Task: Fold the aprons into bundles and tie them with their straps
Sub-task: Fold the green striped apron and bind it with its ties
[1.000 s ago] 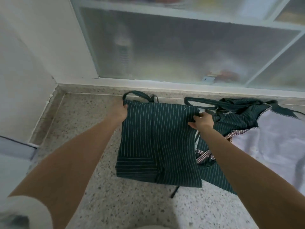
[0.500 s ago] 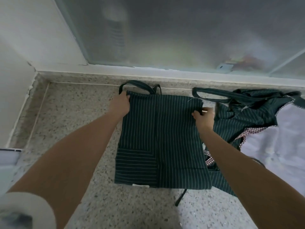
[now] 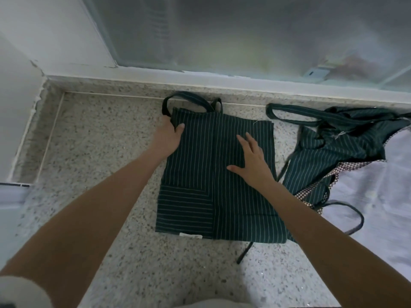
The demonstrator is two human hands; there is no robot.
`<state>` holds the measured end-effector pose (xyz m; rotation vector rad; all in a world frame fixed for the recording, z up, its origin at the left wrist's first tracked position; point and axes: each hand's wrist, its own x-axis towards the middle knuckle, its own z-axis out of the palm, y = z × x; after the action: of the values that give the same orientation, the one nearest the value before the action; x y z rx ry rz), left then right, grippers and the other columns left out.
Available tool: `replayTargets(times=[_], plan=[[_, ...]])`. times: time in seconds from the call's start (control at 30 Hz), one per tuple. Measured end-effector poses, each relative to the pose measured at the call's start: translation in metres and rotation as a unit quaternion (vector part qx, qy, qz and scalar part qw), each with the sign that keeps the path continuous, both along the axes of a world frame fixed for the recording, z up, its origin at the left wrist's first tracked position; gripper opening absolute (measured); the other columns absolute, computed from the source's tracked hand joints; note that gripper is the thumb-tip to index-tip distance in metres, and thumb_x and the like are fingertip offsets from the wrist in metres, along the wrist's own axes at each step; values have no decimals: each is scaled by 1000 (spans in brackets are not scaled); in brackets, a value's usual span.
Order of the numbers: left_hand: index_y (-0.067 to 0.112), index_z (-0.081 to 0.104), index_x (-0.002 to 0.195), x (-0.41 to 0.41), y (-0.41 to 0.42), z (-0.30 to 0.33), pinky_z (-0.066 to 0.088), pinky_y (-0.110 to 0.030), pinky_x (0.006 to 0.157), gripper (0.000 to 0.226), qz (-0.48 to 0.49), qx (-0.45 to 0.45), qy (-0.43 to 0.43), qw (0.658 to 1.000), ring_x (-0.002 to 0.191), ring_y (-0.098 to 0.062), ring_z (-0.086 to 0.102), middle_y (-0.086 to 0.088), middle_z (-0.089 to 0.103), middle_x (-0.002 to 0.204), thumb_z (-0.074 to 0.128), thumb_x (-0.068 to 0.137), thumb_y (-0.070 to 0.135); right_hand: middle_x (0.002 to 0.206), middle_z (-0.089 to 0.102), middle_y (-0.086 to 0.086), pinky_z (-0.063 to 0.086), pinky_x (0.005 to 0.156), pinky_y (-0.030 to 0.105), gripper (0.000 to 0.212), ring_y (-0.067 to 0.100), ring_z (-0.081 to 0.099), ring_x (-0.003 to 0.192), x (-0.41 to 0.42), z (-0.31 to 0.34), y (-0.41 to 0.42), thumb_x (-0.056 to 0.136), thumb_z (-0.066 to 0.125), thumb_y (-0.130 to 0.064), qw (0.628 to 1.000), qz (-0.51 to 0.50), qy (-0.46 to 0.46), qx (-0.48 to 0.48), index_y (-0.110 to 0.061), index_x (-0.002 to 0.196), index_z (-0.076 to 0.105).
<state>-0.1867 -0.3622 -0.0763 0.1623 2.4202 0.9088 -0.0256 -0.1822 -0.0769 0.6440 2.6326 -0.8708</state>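
Pinching the folded apron (image 3: 218, 174) at its ten o'clock corner with left hand (image 3: 166, 136), right hand (image 3: 251, 158) flat on top, mid-tabletop (image 3: 100, 152). Could skew if cloth slides; strap (image 3: 244, 252) at five o'clock possibly trapped underneath.

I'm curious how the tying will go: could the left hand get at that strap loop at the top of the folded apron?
Probably yes. The left hand already grips the folded apron at its top left corner, and the strap loop lies bare on the counter just beyond, uncovered.
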Motion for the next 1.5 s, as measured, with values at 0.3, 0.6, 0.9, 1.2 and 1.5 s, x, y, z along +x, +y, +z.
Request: replayTargets(times=[0.3,0.6,0.9,1.2,1.5], plan=[[3,29,145,55,-52,-6,34,-31,108,77,-21,20,-141,990,128,-25,43,-12,40,145,61,87,42,158,-13,4,15,116,49,101,25,-4,146,8,-4,-16,79,67,-52,987,66,-124,78,-28,151,0],[-1,54,121,110,-88,-1,49,-30,85,46,60,68,-194,977,100,-23,58,-11,59,114,65,87,28,149,21,8,35,105,51,77,29,23,137,70,2,-65,90,57,-41,992,34,-55,109,-27,150,10],[2,54,106,173,-100,-9,38,-28,72,43,48,-15,-34,998,86,-21,53,-13,60,101,37,99,41,151,-35,-2,0,106,70,113,26,-27,141,100,-11,-61,76,62,-63,977,115,-162,77,-33,145,-22],[6,51,104,187,-103,-14,40,-34,67,43,-10,-256,67,964,89,-31,60,-14,63,97,27,101,41,148,-40,-4,-1,104,72,119,31,-31,138,101,-13,-61,70,62,-70,975,117,-173,80,-36,143,-26],[-7,40,121,157,-89,-9,43,-37,86,39,-4,-128,89,988,104,-33,53,-23,50,118,41,100,26,154,-26,10,9,108,67,113,39,-12,143,83,1,-68,76,71,-51,967,99,-218,88,-29,149,-12]])
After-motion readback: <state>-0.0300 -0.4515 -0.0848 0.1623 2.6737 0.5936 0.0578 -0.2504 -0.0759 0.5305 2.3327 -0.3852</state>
